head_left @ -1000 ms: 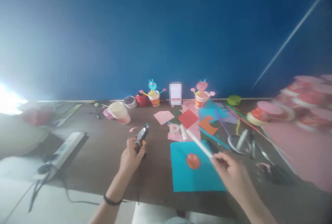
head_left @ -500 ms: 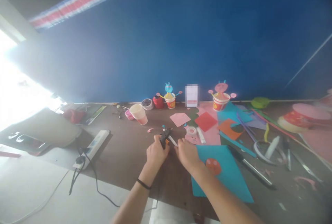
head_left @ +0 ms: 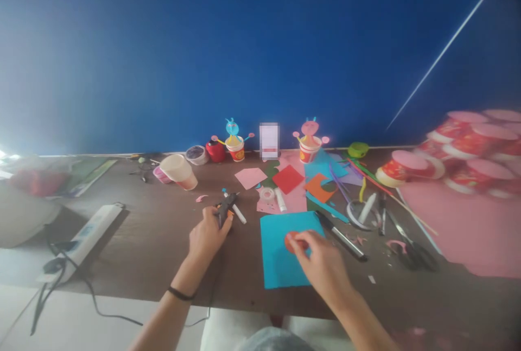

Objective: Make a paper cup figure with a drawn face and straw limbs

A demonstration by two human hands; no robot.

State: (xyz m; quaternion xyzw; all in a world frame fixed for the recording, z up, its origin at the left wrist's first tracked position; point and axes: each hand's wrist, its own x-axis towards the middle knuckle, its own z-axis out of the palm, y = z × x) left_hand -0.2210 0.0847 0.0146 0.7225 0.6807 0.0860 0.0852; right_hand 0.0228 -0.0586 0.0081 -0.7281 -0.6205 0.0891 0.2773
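Observation:
My left hand (head_left: 208,234) is wrapped round a black glue gun (head_left: 226,208) near the middle of the brown table. Just right of the gun's tip lies a white stick (head_left: 240,214). My right hand (head_left: 321,264) is over a blue sheet (head_left: 280,269), its thumb and fingers closed on the edge of a small red-orange paper disc (head_left: 290,242). The fingers partly cover the disc. Beyond the sheet are a glue tube (head_left: 280,199), a tape roll (head_left: 267,193) and a red paper square (head_left: 288,179).
Two cup figures (head_left: 235,148) (head_left: 310,150) stand by the blue wall. A paper cup (head_left: 179,171) leans at the left, beyond a power strip (head_left: 87,237). A marker (head_left: 344,237), scissors (head_left: 407,240) and stacked red cups (head_left: 476,145) lie to the right.
My right hand has left the white stick beside the glue gun and moved right onto the red-orange disc. The stick now lies on the table. The view has turned right.

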